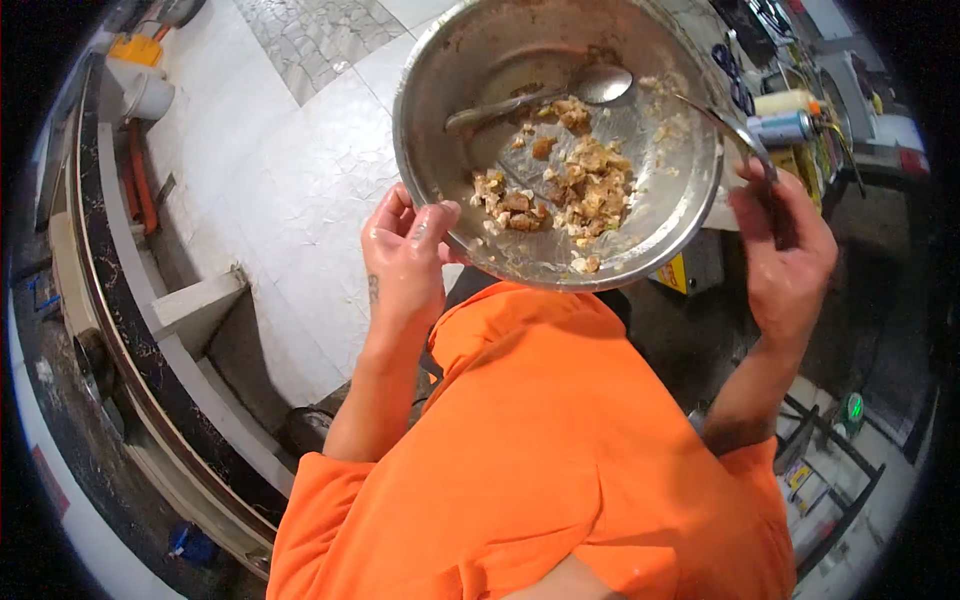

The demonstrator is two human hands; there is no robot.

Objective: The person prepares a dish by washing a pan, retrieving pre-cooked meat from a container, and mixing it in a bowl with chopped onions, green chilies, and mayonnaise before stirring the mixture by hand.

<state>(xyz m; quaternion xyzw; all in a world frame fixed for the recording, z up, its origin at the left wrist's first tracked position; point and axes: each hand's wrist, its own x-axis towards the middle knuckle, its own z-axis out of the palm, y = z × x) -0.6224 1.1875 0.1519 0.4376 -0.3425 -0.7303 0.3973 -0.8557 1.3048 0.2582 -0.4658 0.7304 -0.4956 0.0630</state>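
My left hand (409, 240) grips the near left rim of a large round metal bowl (675, 232), thumb over the edge. The bowl is tilted towards me and holds clumps of chopped, browned food (592, 184) with pale bits. A metal spoon (604, 84) lies inside the bowl, above the food. To the right of the bowl, my right hand (784, 225) holds a second metal utensil (731, 127) by its handle. That utensil's far end reaches over the bowl's right wall, where food residue sticks; its exact kind cannot be told.
A spray can (780, 127) and a pale bottle (784, 103) lie at the right among cluttered items. A yellow-fronted box (686, 270) is below them. A dark-edged counter (112, 247) curves along the left, with a white bucket (148, 97) near its far end.
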